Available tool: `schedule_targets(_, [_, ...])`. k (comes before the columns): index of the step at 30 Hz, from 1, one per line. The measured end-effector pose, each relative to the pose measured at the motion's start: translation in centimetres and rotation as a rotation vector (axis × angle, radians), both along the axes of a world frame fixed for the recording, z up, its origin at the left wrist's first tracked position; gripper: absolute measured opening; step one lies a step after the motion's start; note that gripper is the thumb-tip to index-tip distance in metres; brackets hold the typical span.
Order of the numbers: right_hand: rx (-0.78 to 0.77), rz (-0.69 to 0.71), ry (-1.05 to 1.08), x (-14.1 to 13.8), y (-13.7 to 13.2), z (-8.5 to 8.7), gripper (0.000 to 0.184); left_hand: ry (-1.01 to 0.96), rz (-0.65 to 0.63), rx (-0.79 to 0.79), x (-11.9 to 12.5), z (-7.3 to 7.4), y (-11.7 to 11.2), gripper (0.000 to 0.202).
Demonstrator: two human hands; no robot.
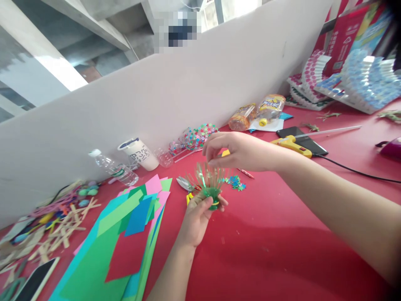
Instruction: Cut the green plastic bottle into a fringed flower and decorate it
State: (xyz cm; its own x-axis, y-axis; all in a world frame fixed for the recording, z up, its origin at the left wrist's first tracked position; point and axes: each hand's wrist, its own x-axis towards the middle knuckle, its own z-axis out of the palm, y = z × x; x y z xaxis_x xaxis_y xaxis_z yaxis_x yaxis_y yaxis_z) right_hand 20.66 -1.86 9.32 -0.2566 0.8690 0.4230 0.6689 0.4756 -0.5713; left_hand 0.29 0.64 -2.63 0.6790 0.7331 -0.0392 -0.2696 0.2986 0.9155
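My left hand is closed around the neck of a cut green plastic bottle top. The bottle's wall is slit into many thin strips that fan outward and point up. Just above the strips, my right hand has its fingers bent and pinched together. Whether a strip tip or something small is between those fingers cannot be made out. Behind the bottle top lie scissors, partly hidden by it. A small heap of blue and green star sequins rests on the red table to its right.
Coloured paper sheets are stacked at the left, beside wooden sticks. Along the wall stand a water bottle and a white cup. At the right lies a yellow glue gun with its cord trailing across the table.
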Motion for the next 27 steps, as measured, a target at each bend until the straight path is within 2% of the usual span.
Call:
schedule_targets(7, [-0.070, 0.034, 0.009, 0.1, -0.4, 0.4, 0.007, 0.032, -0.027, 0.008, 0.3, 0.1, 0.1, 0.017])
schedule_targets(12, [-0.108, 0.008, 0.015, -0.2, -0.6, 0.6, 0.003, 0.006, 0.003, -0.042, 0.4, 0.1, 0.1, 0.016])
schedule_targets(15, [-0.110, -0.034, 0.029, -0.4, -0.5, 0.5, 0.010, -0.001, 0.022, -0.050, 0.4, 0.1, 0.0, 0.015])
schedule_targets(20, [-0.027, -0.052, 0.022, -0.5, -0.1, -0.2, 0.019, 0.009, 0.026, -0.025, 0.3, 0.0, 0.1, 0.016])
schedule_targets(27, [0.109, 0.042, -0.029, -2.2, -0.7, -0.4, 0.028, 0.009, 0.126, -0.005, 0.4, 0.0, 0.4, 0.016])
